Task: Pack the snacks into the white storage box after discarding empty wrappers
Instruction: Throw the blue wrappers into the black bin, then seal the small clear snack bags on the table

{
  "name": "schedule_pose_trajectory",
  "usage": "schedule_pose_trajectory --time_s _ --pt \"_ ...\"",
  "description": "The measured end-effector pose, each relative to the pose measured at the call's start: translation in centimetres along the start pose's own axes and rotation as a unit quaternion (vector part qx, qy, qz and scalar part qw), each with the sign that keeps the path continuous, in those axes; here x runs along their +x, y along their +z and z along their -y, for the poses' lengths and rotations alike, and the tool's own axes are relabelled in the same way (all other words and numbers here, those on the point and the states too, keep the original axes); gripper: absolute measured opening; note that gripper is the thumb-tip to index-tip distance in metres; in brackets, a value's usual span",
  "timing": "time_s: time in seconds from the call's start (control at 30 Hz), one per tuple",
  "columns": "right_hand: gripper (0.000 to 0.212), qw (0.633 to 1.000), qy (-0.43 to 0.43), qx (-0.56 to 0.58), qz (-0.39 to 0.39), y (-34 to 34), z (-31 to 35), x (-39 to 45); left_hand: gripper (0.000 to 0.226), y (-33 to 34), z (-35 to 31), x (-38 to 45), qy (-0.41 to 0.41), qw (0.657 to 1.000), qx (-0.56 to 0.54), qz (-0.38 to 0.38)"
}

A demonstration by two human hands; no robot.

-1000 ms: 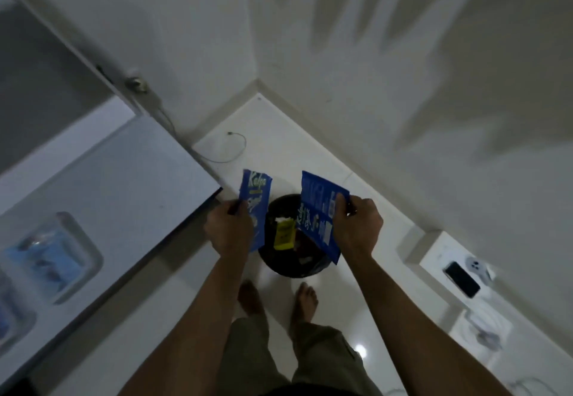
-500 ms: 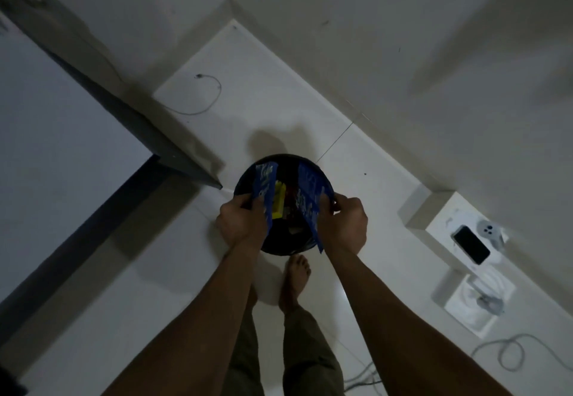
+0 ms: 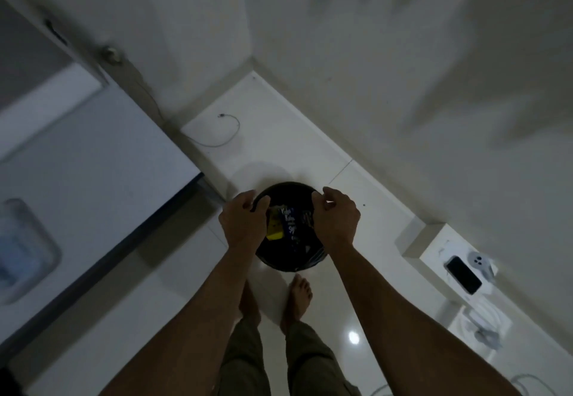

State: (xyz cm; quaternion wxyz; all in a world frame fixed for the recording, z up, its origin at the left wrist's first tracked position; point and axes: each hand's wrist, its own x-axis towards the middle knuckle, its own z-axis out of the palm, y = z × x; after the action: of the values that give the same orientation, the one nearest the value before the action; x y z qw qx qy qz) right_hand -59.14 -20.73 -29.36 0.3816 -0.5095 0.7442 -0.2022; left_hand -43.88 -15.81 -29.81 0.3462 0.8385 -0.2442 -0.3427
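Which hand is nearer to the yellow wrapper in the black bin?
Left. The left hand hangs right beside the yellow wrapper, overlapping its left edge; the right hand is across the black bin, beyond the blue wrapper.

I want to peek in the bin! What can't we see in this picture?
- Black bin, head view: the left hand and right hand cover both sides.
- Blue wrapper: print too dark and small to read.
- Clear container on the counter: blurred and cut by the left edge.

We see one black bin [image 3: 290,264] | one blue wrapper [image 3: 290,223] | one yellow wrapper [image 3: 275,229] | two hands: left hand [image 3: 243,222], right hand [image 3: 336,219] | two bare feet [image 3: 299,295] | one phone [image 3: 463,274]
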Motion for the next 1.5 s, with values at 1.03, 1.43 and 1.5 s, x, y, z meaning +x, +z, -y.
schedule_pose_trajectory --time_s 1.03,1.43,1.5 --pt "0.028 0.893 -0.317 0.090 0.306 12.4 19.7 -38.7 0.026 -45.9 17.8 -19.9 0.002 0.913 -0.226 -0.340" --pt "0.031 0.843 -0.325 -0.001 0.428 26.4 20.8 -48.7 0.029 -54.0 28.0 -19.4 -0.119 0.877 -0.267 -0.381" --pt "0.033 0.839 -0.339 -0.009 0.426 28.8 22.0 -48.9 0.030 -54.9 28.4 -17.3 -0.124 0.880 -0.261 -0.377"
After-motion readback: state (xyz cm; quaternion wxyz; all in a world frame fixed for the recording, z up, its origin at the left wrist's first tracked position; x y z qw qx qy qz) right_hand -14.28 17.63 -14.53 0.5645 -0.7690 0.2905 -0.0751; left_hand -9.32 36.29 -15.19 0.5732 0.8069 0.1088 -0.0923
